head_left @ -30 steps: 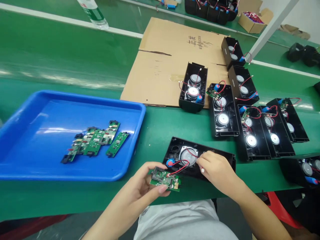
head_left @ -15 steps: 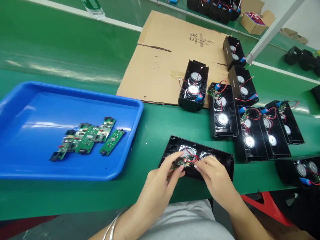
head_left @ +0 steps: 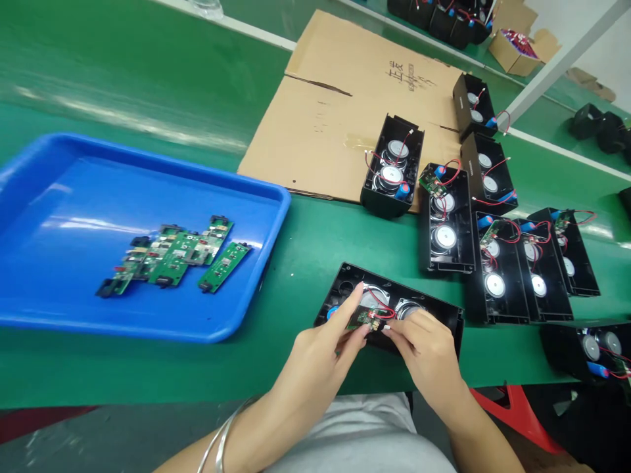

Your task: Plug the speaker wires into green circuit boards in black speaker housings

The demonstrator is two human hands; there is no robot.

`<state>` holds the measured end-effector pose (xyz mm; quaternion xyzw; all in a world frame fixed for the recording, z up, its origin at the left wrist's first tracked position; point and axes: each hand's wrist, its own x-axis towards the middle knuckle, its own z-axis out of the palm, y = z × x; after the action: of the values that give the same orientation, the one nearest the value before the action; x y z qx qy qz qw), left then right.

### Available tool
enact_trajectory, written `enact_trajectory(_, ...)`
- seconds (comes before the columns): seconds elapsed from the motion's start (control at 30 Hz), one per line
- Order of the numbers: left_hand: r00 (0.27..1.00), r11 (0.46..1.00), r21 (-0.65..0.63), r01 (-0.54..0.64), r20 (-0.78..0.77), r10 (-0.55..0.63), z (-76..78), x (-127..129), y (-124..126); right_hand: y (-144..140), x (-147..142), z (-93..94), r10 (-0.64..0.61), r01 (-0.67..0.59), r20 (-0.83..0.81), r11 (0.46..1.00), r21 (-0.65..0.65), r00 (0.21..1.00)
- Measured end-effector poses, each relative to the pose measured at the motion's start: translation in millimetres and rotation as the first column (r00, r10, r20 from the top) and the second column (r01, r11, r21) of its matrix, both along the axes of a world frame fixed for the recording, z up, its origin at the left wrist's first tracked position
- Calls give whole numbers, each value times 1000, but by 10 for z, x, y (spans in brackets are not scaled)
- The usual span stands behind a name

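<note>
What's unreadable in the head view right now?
- Small circuit board: mostly covered by the left hand and right hand; the plug joint is too small.
- Near black speaker case: front wall hidden behind both hands.
- Speaker case at the right: cut off by the frame edge.

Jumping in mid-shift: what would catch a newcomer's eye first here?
Front and centre, the left hand and right hand pinch a small circuit board over an open black speaker housing. At left, a bright blue tray holds loose green boards; at right stands a cluster of open speaker housings.
</note>
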<state>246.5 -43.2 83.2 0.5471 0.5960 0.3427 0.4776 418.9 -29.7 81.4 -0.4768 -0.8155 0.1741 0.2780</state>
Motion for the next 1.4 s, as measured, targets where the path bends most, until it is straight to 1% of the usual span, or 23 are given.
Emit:
enact_trajectory(0.07,1000,1000,-5,10,-14,-10,-1,-6,12,11,27,44,11,-21,-112,996,-89,994)
enact_trajectory(0.13,1000,1000,-20,8,-13,-9,-4,-9,29,24,49,88,20,-69,-206,970,-235,978)
enact_trajectory(0.17,1000,1000,-27,6,-15,-6,-6,-8,39,30,54,102,19,-86,-222,952,-294,975)
enact_trajectory(0.2,1000,1000,-31,5,-23,-6,-6,-7,48,34,53,107,20,-90,-216,942,-322,976)
enact_trajectory(0.23,999,1000,-30,5,-34,-6,-4,-6,55,35,46,102,23,-83,-191,946,-313,981)
enact_trajectory(0.27,999,1000,-25,8,-46,-10,0,-5,62,33,34,89,28,-69,-152,960,-270,988)
enact_trajectory(0.33,997,1000,-7,21,-68,-22,11,-4,70,26,1,48,45,-51,-50,989,-139,998)
enact_trajectory(0.4,996,999,20,38,-83,-36,22,-5,73,19,-31,11,67,-65,56,997,-39,996)
enact_trajectory(0.57,988,991,104,82,-140,-67,3,-2,79,26,-64,11,107,-121,233,992,45,966)
enact_trajectory(0.63,977,978,168,123,-191,-90,-14,6,76,32,-67,24,119,-143,272,987,71,955)
enact_trajectory(0.7,965,951,268,157,-245,-90,-25,11,66,32,-66,28,124,-148,268,986,71,955)
enact_trajectory(0.8,961,898,398,189,-261,-87,-14,-7,45,28,-54,21,111,-113,145,994,7,983)
enact_trajectory(0.9,962,869,435,234,-232,-143,25,-59,45,31,-37,20,31,-31,-2,993,-114,1000)
enact_trajectory(0.97,955,850,446,280,-220,-199,46,-90,58,36,-36,21,7,-15,-39,982,-191,999)
enact_trajectory(1.0,952,839,456,296,-217,-218,50,-100,65,37,-40,20,10,-20,-48,978,-210,999)
enact_trajectory(1.07,951,830,469,302,-212,-226,41,-103,75,34,-52,15,28,-40,-59,977,-207,998)
enact_trajectory(1.13,958,840,465,279,-199,-208,24,-96,73,34,-61,17,28,-40,-66,983,-177,997)
enact_trajectory(1.2,967,869,429,248,-161,-196,17,-95,53,51,-53,45,23,-32,-55,984,-174,998)
enact_trajectory(1.27,978,913,353,207,-101,-183,34,-113,17,94,-27,95,31,-45,-56,965,-257,998)
enact_trajectory(1.33,986,953,254,164,-59,-154,72,-153,-28,150,-6,137,27,-58,-87,926,-373,996)
enact_trajectory(1.37,989,968,204,145,-57,-136,93,-178,-51,177,-8,141,2,-39,-92,918,-395,996)
enact_trajectory(1.4,990,979,155,132,-62,-123,113,-203,-72,198,-23,127,-36,6,-74,926,-377,997)
